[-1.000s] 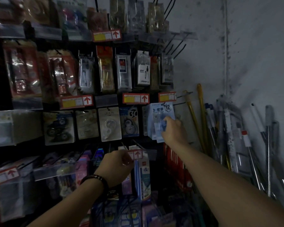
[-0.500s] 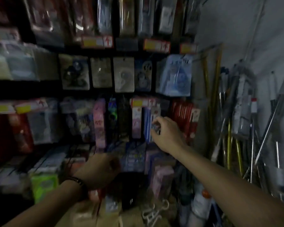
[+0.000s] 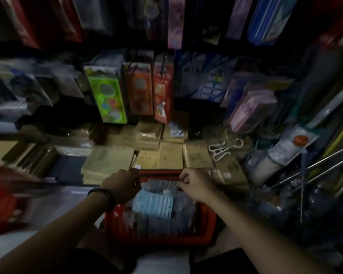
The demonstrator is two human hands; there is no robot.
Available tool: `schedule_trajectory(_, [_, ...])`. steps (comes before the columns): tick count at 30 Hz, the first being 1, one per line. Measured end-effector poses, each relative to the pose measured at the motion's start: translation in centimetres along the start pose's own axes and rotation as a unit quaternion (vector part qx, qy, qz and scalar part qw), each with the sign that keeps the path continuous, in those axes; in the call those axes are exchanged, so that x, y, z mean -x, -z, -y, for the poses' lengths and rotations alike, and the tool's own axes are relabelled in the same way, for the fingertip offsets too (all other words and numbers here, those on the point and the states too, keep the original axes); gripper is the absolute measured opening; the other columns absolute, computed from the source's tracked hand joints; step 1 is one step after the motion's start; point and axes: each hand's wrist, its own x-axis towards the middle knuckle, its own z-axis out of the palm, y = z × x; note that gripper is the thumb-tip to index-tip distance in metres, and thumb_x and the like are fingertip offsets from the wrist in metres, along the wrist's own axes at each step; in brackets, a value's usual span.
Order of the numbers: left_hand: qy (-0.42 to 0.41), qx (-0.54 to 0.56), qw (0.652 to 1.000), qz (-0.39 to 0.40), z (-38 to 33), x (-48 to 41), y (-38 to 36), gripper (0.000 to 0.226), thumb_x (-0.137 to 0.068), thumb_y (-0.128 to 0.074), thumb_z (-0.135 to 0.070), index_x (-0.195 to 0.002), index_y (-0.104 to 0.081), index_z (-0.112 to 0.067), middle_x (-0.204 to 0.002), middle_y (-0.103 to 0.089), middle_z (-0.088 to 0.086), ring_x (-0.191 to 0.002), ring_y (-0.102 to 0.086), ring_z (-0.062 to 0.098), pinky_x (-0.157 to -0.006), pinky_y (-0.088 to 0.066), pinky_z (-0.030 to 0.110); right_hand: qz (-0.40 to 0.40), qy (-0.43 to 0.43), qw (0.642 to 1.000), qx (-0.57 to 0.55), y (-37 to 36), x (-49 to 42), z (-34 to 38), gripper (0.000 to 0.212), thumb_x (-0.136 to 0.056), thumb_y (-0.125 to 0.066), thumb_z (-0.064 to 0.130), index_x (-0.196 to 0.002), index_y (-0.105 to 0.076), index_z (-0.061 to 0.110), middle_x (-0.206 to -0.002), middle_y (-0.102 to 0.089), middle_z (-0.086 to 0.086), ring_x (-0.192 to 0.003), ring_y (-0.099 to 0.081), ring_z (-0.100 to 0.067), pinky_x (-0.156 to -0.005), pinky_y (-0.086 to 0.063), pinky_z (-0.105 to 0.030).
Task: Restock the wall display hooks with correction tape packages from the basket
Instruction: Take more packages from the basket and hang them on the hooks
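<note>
Both arms have dropped from the display to the red basket, left grip and right grip curled at its far rim, holding what I cannot tell; I advise pinching one blue package inside by its card edge.

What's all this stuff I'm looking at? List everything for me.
basket: one, red, bottom centre.
correction tape packages: several, pale blue, inside the basket.
green package: one, bright green, hanging left of centre.
red packages: two, orange-red, hanging right of it.
brown packs: many, tan, stacked beyond the basket.
clips: few, white, on the packs at right.
pink box: one, pink, right.
rods: several, silver, far right.
left hand: one, dark wristband, basket's far rim.
right hand: one, same rim; grips unclear.
</note>
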Motion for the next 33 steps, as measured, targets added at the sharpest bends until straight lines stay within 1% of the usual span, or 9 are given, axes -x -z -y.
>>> schedule_trajectory(7, [0.048,0.025,0.994,0.100,4.1,-2.3,-7.2,0.016,-0.096,-0.066,-0.044,-0.103,-0.069,-0.030,-0.114,-0.073,-0.001,-0.108,-0.069,0.021,-0.092,-0.058,0.039,0.101,-0.078,0.986,0.108,-10.4,-2.1,-7.4,0.018,-0.088,-0.061,0.013,-0.071,-0.055,0.017,-0.079,-0.061,0.002,-0.072,-0.060,-0.019,-0.055,-0.049,-0.028])
schedule_trajectory(10, [0.063,0.059,0.990,0.108,4.5,-3.4,-9.7,0.020,-0.098,-0.065,-0.043,-0.110,-0.069,-0.028,-0.116,-0.075,-0.001,-0.108,-0.070,0.020,-0.095,-0.058,0.039,0.125,-0.147,0.977,0.093,-13.2,-3.5,-12.1,0.014,-0.082,-0.073,0.030,-0.082,-0.062,0.022,-0.085,-0.071,0.003,-0.079,-0.069,-0.019,-0.066,-0.059,-0.035])
schedule_trajectory(14, [0.074,0.070,0.977,0.187,4.8,-4.7,-12.5,0.028,-0.101,-0.063,-0.039,-0.124,-0.068,-0.024,-0.134,-0.068,0.006,-0.120,-0.066,0.025,-0.102,-0.054,0.036,0.139,-0.190,0.969,0.080,-15.1,-3.7,-13.8,0.044,-0.080,-0.077,0.027,-0.121,-0.061,0.026,-0.113,-0.072,0.000,-0.098,-0.069,-0.019,-0.077,-0.057,-0.030])
schedule_trajectory(16, [0.070,0.050,0.971,0.224,4.8,-5.5,-12.8,0.035,-0.102,-0.060,-0.041,-0.132,-0.065,-0.022,-0.142,-0.063,0.009,-0.126,-0.063,0.027,-0.103,-0.051,0.035,0.134,-0.185,0.967,0.110,-16.2,-3.5,-13.1,0.064,-0.084,-0.075,0.025,-0.143,-0.051,0.027,-0.138,-0.058,-0.011,-0.125,-0.059,-0.029,-0.100,-0.054,-0.038])
schedule_trajectory(18, [0.072,0.050,0.968,0.235,4.9,-6.1,-12.8,0.040,-0.103,-0.058,-0.043,-0.135,-0.062,-0.020,-0.143,-0.061,0.010,-0.128,-0.062,0.028,-0.104,-0.051,0.037,0.110,-0.141,0.971,0.158,-17.7,-3.8,-12.3,0.067,-0.090,-0.070,0.031,-0.150,-0.044,0.020,-0.153,-0.040,-0.017,-0.143,-0.041,-0.037,-0.116,-0.042,-0.044])
schedule_trajectory(21, [0.079,0.047,0.966,0.241,5.0,-6.8,-12.6,0.043,-0.105,-0.055,-0.045,-0.136,-0.060,-0.016,-0.143,-0.061,0.013,-0.128,-0.062,0.030,-0.106,-0.052,0.040,0.105,-0.091,0.972,0.189,-20.1,-5.6,-10.0,0.056,-0.090,-0.069,0.043,-0.138,-0.053,0.019,-0.148,-0.048,-0.015,-0.141,-0.040,-0.037,-0.118,-0.036,-0.047])
schedule_trajectory(25, [0.087,0.044,0.960,0.261,5.2,-7.5,-13.4,0.044,-0.106,-0.052,-0.044,-0.140,-0.057,-0.016,-0.144,-0.060,0.012,-0.125,-0.063,0.029,-0.105,-0.053,0.042,0.119,-0.092,0.983,0.101,-23.2,-9.0,-8.2,0.086,-0.083,-0.075,0.033,-0.157,-0.033,0.021,-0.152,-0.045,-0.012,-0.142,-0.042,-0.036,-0.113,-0.042,-0.052])
schedule_trajectory(28, [0.102,0.041,0.959,0.260,5.6,-7.9,-14.0,0.048,-0.104,-0.053,-0.048,-0.140,-0.056,-0.017,-0.142,-0.062,0.012,-0.122,-0.065,0.028,-0.102,-0.056,0.044,0.136,-0.097,0.982,0.087,-25.1,-10.8,-8.4,0.096,-0.079,-0.078,0.028,-0.159,-0.027,0.018,-0.152,-0.044,-0.015,-0.138,-0.046,-0.038,-0.109,-0.046,-0.051])
schedule_trajectory(33, [0.116,0.078,0.952,0.273,6.1,-8.2,-14.1,0.057,-0.103,-0.056,-0.048,-0.145,-0.048,-0.012,-0.138,-0.064,0.014,-0.117,-0.067,0.028,-0.101,-0.057,0.046,0.085,-0.065,0.982,0.153,-25.5,-10.2,-8.8,0.062,-0.090,-0.066,0.021,-0.148,-0.044,0.024,-0.132,-0.061,-0.014,-0.120,-0.059,-0.037,-0.096,-0.053,-0.047])
